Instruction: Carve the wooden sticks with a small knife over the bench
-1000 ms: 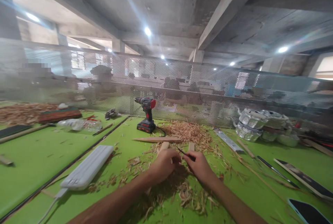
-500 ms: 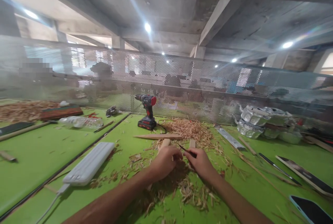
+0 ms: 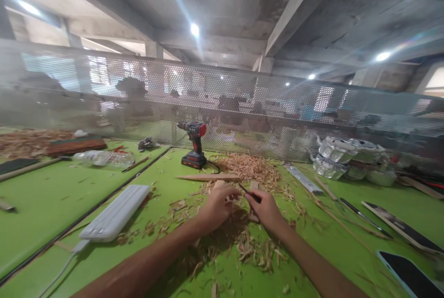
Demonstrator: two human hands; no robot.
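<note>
My right hand [image 3: 265,208] is closed round a dark, thin tool [image 3: 250,193], whose tip points up and left toward my other hand. Just left of it is my left hand [image 3: 217,208], its fingers curled; whatever they hold is too small to make out. A pale wooden piece [image 3: 254,215] lies beneath my right hand. Beyond both hands a long, pointed wooden strip [image 3: 208,177] lies crosswise on the green table [image 3: 156,256]. Curled wood shavings [image 3: 246,245] are scattered below and around the hands.
A cordless drill [image 3: 194,145] stands behind the wooden strip. To the left lie a white power bank [image 3: 116,212] with a cable and a plastic bottle [image 3: 104,158]. At right are a metal ruler [image 3: 303,179], foil-wrapped containers [image 3: 335,157] and a phone [image 3: 411,272]. A perforated screen [image 3: 215,122] stands behind.
The view has shifted slightly, so objects sit a little higher and further left. My left hand's fingers have lifted and spread a little; my right hand still grips the dark tool.
</note>
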